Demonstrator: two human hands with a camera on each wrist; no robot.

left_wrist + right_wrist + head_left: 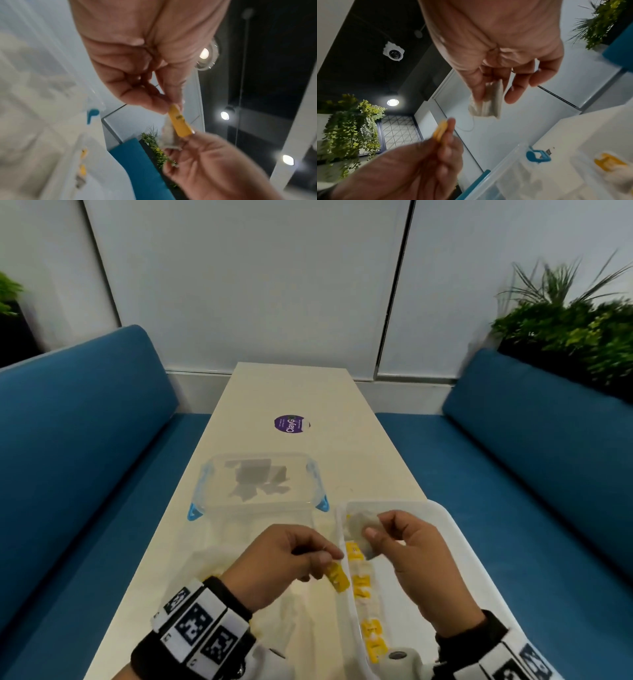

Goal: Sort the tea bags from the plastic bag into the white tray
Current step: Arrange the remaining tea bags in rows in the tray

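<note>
Hands meet just over the white tray: the right hand pinches a tea bag, the left hand pinches its yellow tag at the tray's near-left rim. Best to lay pouch and tag down together, extending the row of tea bags. The plastic bag beside the tray is too blurred to make out.
</note>
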